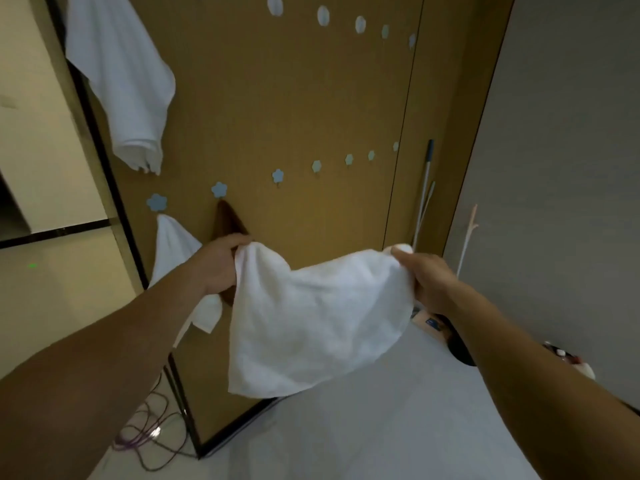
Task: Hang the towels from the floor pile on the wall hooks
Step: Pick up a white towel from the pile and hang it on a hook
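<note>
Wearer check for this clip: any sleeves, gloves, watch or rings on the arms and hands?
No sleeves or cuffs show: the left forearm and right forearm are bare to the frame edge. The left hand and right hand wear no gloves, and neither wrist carries a watch or band. No ring shows, though several fingers are hidden.

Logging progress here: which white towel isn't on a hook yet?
The towel stretched between the left hand and the right hand. The upper towel and the lower towel already hang on the wall, off to the left.
</note>
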{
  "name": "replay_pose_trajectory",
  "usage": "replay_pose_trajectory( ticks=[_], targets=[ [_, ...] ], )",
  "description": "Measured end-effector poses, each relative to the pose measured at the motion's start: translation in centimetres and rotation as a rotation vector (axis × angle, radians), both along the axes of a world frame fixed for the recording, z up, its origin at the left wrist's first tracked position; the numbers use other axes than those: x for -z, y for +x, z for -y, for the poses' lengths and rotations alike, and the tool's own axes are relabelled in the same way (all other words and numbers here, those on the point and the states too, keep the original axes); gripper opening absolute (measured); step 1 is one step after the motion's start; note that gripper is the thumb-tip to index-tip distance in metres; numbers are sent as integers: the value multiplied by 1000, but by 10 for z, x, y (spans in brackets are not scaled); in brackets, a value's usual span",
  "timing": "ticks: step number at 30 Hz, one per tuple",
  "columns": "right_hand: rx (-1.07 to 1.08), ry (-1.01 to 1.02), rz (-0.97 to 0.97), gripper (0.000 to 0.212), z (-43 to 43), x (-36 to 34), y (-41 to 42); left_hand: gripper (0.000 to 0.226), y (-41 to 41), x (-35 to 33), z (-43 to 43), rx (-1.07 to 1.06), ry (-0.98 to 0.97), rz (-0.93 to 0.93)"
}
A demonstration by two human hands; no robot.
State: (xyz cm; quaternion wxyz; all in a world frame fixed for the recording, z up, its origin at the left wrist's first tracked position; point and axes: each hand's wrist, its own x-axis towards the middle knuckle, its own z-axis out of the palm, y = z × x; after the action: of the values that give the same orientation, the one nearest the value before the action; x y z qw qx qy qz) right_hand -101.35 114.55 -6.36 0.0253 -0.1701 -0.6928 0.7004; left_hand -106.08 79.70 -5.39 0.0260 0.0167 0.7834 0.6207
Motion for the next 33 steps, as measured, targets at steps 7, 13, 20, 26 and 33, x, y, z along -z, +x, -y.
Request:
replay_pose_trajectory(
  ticks=[7, 13, 20, 26, 33],
  targets=[
    [215, -129, -145, 34, 16, -11, -2, 35, -8, -11, 41, -174, 6, -71],
    [56, 113, 67, 36, 49, 20, -4, 26, -10, 25, 59, -182, -1, 183],
    [114, 365, -57, 34, 47, 22, -33, 28, -19, 6, 81, -370, -7, 109],
    [-1, 492, -27, 37, 50, 30, -53, 35, -17, 6, 83, -468, -160, 128],
    [48, 244, -96, 24, 47, 18, -79, 44, -10, 4, 76, -487, -51, 285]
  ],
)
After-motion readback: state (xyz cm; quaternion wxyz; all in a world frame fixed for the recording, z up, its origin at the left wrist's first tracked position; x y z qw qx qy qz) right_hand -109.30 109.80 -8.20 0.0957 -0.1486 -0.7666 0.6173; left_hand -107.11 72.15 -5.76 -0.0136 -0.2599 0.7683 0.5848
